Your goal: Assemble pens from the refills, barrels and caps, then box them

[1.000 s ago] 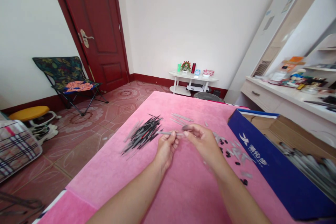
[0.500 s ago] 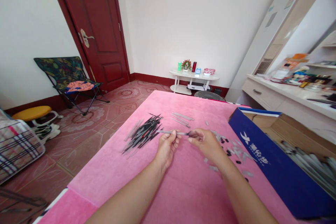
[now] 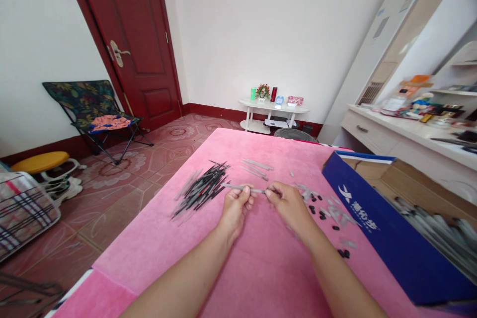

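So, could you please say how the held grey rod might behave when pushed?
The grey rod is probably light, being thin. It looks stiff, running straight between left hand and right hand. On the plush pink cloth, it might roll sluggishly.

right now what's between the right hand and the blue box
Small black pieces and clear pieces on the pink cloth; the head view shows them.

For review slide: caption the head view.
Left hand and right hand hold a slender gray rod above pink cloth.
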A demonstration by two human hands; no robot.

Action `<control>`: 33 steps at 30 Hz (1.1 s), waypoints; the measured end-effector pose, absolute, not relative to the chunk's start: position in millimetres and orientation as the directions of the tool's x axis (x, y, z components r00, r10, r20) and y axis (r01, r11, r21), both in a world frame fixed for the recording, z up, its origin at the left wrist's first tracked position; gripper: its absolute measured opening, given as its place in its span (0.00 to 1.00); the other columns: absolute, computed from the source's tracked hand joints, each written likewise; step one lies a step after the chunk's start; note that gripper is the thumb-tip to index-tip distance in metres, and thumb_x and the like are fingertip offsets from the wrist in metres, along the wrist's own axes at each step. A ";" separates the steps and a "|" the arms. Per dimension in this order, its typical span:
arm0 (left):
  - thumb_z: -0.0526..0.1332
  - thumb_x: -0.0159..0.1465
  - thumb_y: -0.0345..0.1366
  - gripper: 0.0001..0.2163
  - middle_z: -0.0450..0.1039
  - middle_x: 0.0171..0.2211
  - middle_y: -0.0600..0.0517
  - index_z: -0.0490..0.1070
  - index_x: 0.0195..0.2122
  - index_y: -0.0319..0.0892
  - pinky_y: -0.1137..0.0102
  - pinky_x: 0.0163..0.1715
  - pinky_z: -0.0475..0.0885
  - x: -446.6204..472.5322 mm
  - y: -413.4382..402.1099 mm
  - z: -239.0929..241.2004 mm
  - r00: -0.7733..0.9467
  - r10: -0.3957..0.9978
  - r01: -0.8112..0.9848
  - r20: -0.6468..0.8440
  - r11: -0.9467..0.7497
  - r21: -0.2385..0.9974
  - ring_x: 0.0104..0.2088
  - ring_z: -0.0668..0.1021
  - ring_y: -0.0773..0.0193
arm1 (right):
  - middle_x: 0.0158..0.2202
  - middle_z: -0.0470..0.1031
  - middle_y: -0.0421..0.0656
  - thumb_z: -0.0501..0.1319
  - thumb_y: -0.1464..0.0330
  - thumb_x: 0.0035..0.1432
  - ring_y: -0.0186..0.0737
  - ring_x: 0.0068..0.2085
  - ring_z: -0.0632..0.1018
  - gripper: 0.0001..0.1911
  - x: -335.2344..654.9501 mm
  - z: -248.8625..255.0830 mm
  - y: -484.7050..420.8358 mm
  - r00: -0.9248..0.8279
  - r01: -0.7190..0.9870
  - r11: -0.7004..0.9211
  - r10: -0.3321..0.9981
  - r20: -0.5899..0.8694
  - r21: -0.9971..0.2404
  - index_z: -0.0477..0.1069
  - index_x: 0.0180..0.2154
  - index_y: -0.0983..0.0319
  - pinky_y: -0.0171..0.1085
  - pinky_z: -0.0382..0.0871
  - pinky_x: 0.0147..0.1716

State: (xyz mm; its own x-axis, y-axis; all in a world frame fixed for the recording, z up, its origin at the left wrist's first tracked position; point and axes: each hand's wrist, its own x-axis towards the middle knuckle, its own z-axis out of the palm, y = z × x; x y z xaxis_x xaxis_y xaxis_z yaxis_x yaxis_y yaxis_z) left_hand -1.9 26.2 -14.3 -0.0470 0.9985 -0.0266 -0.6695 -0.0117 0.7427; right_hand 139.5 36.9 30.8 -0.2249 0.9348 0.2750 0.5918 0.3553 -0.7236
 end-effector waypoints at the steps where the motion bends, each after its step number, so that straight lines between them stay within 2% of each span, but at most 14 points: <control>1: 0.64 0.50 0.39 0.13 0.70 0.22 0.51 0.71 0.32 0.34 0.78 0.19 0.59 -1.9 26.1 -14.7 -0.049 0.999 -0.658 -0.006 -0.028 0.752 0.19 0.66 0.75 | 0.17 0.66 0.37 0.53 0.67 0.50 0.33 0.21 0.67 0.08 139.0 29.5 37.2 -0.230 0.558 0.334 0.942 0.245 -0.759 0.65 0.21 0.61 0.31 0.57 0.22; 6: 0.63 0.51 0.39 0.12 0.70 0.22 0.52 0.71 0.33 0.36 0.78 0.19 0.58 -2.0 25.4 -14.1 -0.021 0.998 -0.612 0.053 -0.055 0.789 0.18 0.66 0.75 | 0.16 0.65 0.37 0.53 0.64 0.49 0.30 0.17 0.65 0.11 139.5 31.4 38.7 -0.306 0.338 0.089 0.952 -0.020 -0.937 0.62 0.19 0.62 0.30 0.56 0.18; 9: 0.63 0.51 0.40 0.13 0.70 0.22 0.52 0.71 0.33 0.36 0.78 0.19 0.58 -2.3 25.3 -12.9 -0.013 0.999 -0.603 0.034 -0.035 0.797 0.18 0.66 0.75 | 0.16 0.66 0.37 0.54 0.62 0.49 0.31 0.18 0.66 0.12 155.4 40.8 42.0 -0.339 0.378 0.067 0.938 -0.070 -0.924 0.63 0.19 0.62 0.31 0.58 0.18; 11: 0.64 0.50 0.40 0.13 0.71 0.23 0.51 0.71 0.32 0.36 0.78 0.19 0.59 -2.5 25.5 -12.6 -0.016 1.000 -0.614 0.010 -0.017 0.789 0.18 0.66 0.75 | 0.17 0.68 0.39 0.54 0.63 0.48 0.32 0.20 0.68 0.11 177.4 46.8 46.8 -0.264 0.526 0.145 0.964 0.001 -0.838 0.64 0.20 0.62 0.31 0.59 0.21; 12: 0.64 0.50 0.40 0.13 0.71 0.23 0.52 0.71 0.32 0.36 0.78 0.19 0.59 -2.5 25.7 -12.7 -0.018 1.000 -0.621 0.001 -0.012 0.784 0.18 0.67 0.75 | 0.18 0.69 0.40 0.54 0.64 0.47 0.34 0.21 0.69 0.10 191.0 48.7 49.8 -0.190 0.633 0.165 0.980 0.055 -0.757 0.65 0.20 0.62 0.32 0.59 0.22; 13: 0.64 0.50 0.40 0.13 0.70 0.23 0.52 0.71 0.32 0.36 0.78 0.19 0.59 -2.4 25.9 -12.8 -0.018 1.000 -0.627 -0.005 -0.007 0.779 0.18 0.67 0.75 | 0.20 0.71 0.41 0.55 0.66 0.46 0.36 0.24 0.70 0.08 205.6 49.3 53.0 -0.099 0.747 0.146 0.989 0.108 -0.648 0.67 0.21 0.62 0.33 0.59 0.24; 15: 0.64 0.50 0.40 0.13 0.70 0.22 0.52 0.71 0.31 0.36 0.78 0.18 0.59 -2.1 26.2 -13.3 -0.015 1.000 -0.634 -0.007 -0.004 0.773 0.18 0.66 0.76 | 0.26 0.74 0.44 0.56 0.69 0.44 0.41 0.29 0.73 0.05 233.7 46.9 59.1 0.063 0.910 0.005 0.987 0.150 -0.414 0.71 0.25 0.61 0.35 0.60 0.27; 17: 0.64 0.50 0.40 0.12 0.70 0.22 0.52 0.71 0.31 0.35 0.79 0.18 0.59 -1.7 26.4 -13.9 -0.012 1.000 -0.642 -0.005 -0.004 0.767 0.18 0.66 0.76 | 0.32 0.75 0.47 0.55 0.71 0.43 0.46 0.34 0.74 0.11 255.9 40.2 63.8 0.177 0.957 -0.142 0.976 0.123 -0.255 0.73 0.30 0.59 0.37 0.61 0.29; 20: 0.63 0.51 0.39 0.12 0.70 0.22 0.52 0.71 0.31 0.35 0.79 0.18 0.59 -1.7 26.9 -14.7 -0.013 1.000 -0.663 -0.015 0.003 0.748 0.18 0.66 0.76 | 0.37 0.74 0.51 0.53 0.73 0.44 0.49 0.39 0.74 0.17 272.9 27.5 67.5 0.275 0.950 -0.264 0.960 0.046 -0.164 0.73 0.37 0.58 0.39 0.63 0.31; 23: 0.63 0.52 0.38 0.11 0.70 0.22 0.52 0.70 0.31 0.35 0.80 0.18 0.60 -2.3 27.5 -15.2 -0.012 0.999 -0.686 -0.035 0.017 0.728 0.18 0.66 0.77 | 0.38 0.74 0.52 0.53 0.70 0.45 0.50 0.39 0.74 0.17 276.1 18.4 68.8 0.333 0.933 -0.330 0.943 -0.004 -0.144 0.74 0.37 0.57 0.40 0.64 0.30; 29: 0.63 0.52 0.37 0.10 0.70 0.23 0.52 0.71 0.32 0.34 0.81 0.18 0.61 -2.6 27.7 -15.1 -0.006 0.999 -0.694 -0.038 0.023 0.719 0.19 0.67 0.77 | 0.34 0.74 0.51 0.53 0.69 0.44 0.54 0.37 0.74 0.12 276.9 17.1 68.4 0.339 0.926 -0.342 0.940 -0.047 -0.160 0.74 0.29 0.57 0.42 0.63 0.28; 31: 0.63 0.52 0.37 0.11 0.70 0.22 0.52 0.71 0.32 0.34 0.81 0.18 0.61 -2.7 27.5 -14.7 -0.005 0.999 -0.701 -0.040 0.025 0.712 0.19 0.67 0.77 | 0.33 0.74 0.50 0.53 0.68 0.44 0.53 0.36 0.74 0.11 274.3 21.7 67.7 0.327 0.926 -0.326 0.945 -0.027 -0.191 0.74 0.29 0.57 0.42 0.62 0.28; 33: 0.63 0.52 0.37 0.11 0.70 0.22 0.52 0.71 0.32 0.34 0.81 0.18 0.61 -2.9 27.4 -14.5 -0.004 0.999 -0.710 -0.047 0.031 0.703 0.18 0.67 0.77 | 0.31 0.74 0.49 0.54 0.67 0.44 0.51 0.34 0.73 0.10 265.5 28.8 65.9 0.262 0.926 -0.246 0.965 0.017 -0.286 0.72 0.29 0.58 0.42 0.62 0.28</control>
State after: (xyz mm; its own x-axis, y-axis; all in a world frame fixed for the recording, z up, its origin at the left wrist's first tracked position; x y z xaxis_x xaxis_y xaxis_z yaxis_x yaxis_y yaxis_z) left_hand -2.9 27.4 -14.5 -0.0036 0.9989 -0.0470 -0.7102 0.0305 0.7033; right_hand 265.5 65.9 28.8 0.2620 0.9649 0.0173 0.9259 -0.2463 -0.2863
